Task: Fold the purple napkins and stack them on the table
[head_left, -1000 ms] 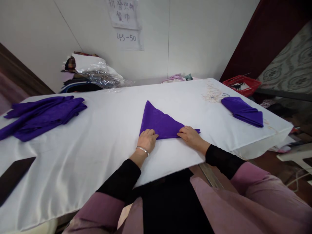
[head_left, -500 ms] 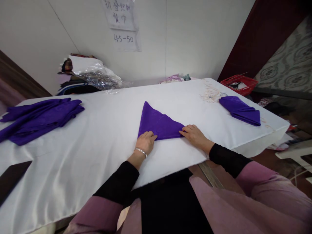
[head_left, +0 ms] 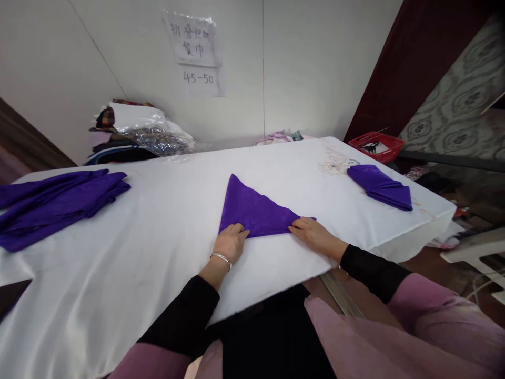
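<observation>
A purple cloth napkin (head_left: 252, 209), folded into a triangle, lies flat on the white tablecloth in front of me. One point faces away from me and its long near edge runs between my hands. At its near left corner my left hand (head_left: 231, 242), with a silver bracelet at the wrist, has its fingers closed on the edge. My right hand (head_left: 311, 233) pinches the near edge towards the right corner. A small purple tip shows just beyond the right fingers. The undersides of both fingertips are hidden.
Loose purple napkins (head_left: 65, 202) lie in a heap at the left. A folded purple napkin (head_left: 381, 187) rests at the right. Behind stand a plastic-wrapped fabric pile (head_left: 145, 131) and a red basket (head_left: 376, 147). A dark flat piece (head_left: 13, 297) lies at the left edge.
The camera view has tipped slightly up and to the right. A purple tip now shows past my right fingers. Both hands keep hold of the napkin's near edge.
</observation>
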Demonstrator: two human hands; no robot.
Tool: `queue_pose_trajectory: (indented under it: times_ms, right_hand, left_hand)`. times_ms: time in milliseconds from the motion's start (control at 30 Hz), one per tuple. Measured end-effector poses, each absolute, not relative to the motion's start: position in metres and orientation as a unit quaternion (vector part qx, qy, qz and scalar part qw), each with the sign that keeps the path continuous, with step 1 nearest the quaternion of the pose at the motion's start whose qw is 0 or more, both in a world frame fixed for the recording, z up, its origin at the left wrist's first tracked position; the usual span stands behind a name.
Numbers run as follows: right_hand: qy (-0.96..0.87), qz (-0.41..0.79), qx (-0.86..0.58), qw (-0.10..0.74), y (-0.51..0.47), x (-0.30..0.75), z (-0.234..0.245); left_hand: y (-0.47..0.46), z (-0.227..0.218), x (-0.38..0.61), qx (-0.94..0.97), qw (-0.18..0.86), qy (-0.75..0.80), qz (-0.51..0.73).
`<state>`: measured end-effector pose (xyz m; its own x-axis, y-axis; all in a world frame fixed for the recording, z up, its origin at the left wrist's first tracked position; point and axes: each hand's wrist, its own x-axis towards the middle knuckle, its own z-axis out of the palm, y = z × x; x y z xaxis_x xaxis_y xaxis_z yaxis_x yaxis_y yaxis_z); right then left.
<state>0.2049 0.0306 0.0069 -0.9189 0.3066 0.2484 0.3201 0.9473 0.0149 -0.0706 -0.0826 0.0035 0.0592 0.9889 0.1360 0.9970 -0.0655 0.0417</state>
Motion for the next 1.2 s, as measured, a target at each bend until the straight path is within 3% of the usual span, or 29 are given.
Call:
queue_pose_trajectory:
  times_ms: [567,867,1000,1200]
  right_hand:
    - [-0.967,0.047,-0.205,0.141,0.023,0.220,0.007]
    - [-0.902,0.193,-0.309,0.232,0.023,0.208,0.008]
    - [-0.875,0.201,-0.358,0.256,0.027,0.200,0.006]
    - [-0.854,0.184,-0.420,0.245,0.036,0.198,0.000]
  left_hand:
    - [-0.103,0.002,-0.089,-0.738,0.057,-0.663,-0.115]
    - [-0.112,0.007,-0.109,-0.669,-0.005,-0.711,-0.216]
    - [-0.107,0.009,-0.115,-0.651,-0.025,-0.724,-0.228]
    - [-0.090,-0.025,-0.147,-0.651,-0.059,-0.723,-0.224]
